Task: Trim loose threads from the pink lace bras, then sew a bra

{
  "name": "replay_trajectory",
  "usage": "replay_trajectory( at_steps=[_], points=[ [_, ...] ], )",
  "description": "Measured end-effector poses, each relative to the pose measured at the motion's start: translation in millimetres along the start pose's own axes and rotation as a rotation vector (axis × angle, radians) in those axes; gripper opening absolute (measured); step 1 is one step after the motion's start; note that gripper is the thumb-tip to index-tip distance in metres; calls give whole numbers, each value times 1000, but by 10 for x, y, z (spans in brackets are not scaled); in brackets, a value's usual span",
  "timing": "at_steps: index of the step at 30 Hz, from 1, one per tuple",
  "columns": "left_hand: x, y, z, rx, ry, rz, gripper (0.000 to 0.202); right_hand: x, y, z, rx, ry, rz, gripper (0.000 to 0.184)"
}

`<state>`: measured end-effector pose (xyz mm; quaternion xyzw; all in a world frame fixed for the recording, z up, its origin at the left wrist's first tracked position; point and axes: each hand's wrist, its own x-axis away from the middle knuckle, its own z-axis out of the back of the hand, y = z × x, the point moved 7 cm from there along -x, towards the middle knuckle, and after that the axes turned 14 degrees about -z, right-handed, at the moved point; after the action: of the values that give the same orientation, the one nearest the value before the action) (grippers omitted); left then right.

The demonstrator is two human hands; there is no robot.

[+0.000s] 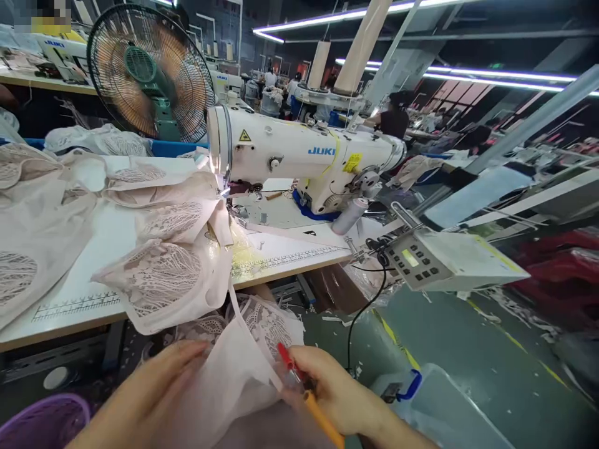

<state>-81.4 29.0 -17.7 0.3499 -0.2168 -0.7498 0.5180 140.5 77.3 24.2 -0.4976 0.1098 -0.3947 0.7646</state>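
Observation:
My left hand [154, 393] is low at the bottom, its fingers closed on a piece of pale pink lace fabric [234, 368] that hangs off the table edge. My right hand [337, 390] pinches the same fabric and also holds a small thread snipper [299, 383] with a red tip and an orange handle. More pink lace pieces [159, 274] lie in a chain across the white sewing table [93, 249], running up to the needle of a white JUKI sewing machine [299, 153].
A black standing fan [150, 72] is behind the table at the left. The machine's control box [440, 259] sticks out at the right. A purple basket [44, 421] sits bottom left, a clear bin [435, 405] bottom right. Other people work at the back.

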Motion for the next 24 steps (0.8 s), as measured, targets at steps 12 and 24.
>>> replay_trajectory(
  at_steps=[12, 24],
  points=[
    [-586, 131, -723, 1144, -75, 394, 35, -32, 130, 61, -130, 44, 44, 15],
    [-569, 24, -711, 1053, -107, 415, 34, -607, 281, 573, 501, -433, -153, 56]
  ],
)
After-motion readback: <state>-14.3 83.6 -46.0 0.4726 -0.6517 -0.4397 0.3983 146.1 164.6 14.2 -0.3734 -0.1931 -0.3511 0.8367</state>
